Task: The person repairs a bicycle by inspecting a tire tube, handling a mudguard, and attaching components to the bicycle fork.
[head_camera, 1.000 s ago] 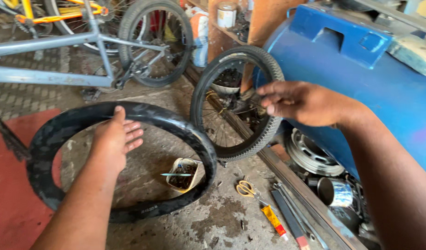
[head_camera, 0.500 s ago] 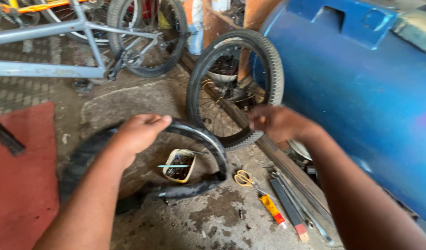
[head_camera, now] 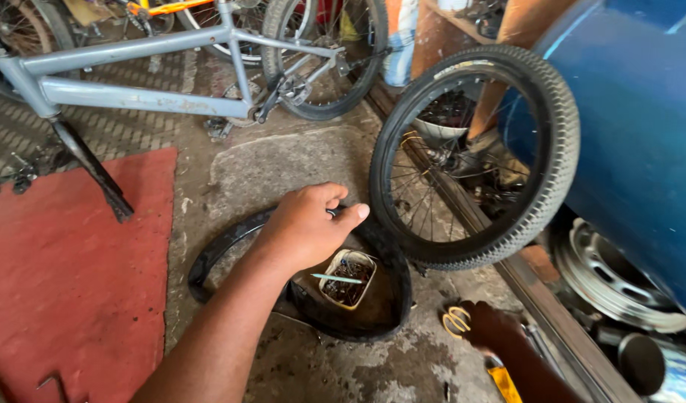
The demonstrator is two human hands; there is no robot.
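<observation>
Spoked wheel [head_camera: 473, 157] & blue drum [head_camera: 641, 112] block right; red mat [head_camera: 74, 276] open.

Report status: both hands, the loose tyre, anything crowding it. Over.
Left hand gripping loose black rubber tyre, folded on concrete floor. Right hand down at yellow-handled scissors. Small tub of bits inside tyre; spoked wheel alongside.

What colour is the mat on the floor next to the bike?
The mat is red, seen best in the head view, left of the left hand.

A tyre [head_camera: 231, 242] is laid on the floor [head_camera: 298, 160] at centre, with a tub [head_camera: 348, 278] inside it. A wheel [head_camera: 473, 153] is stood at two o'clock, a bicycle [head_camera: 171, 82] at eleven, scissors [head_camera: 456, 321] at four.
</observation>
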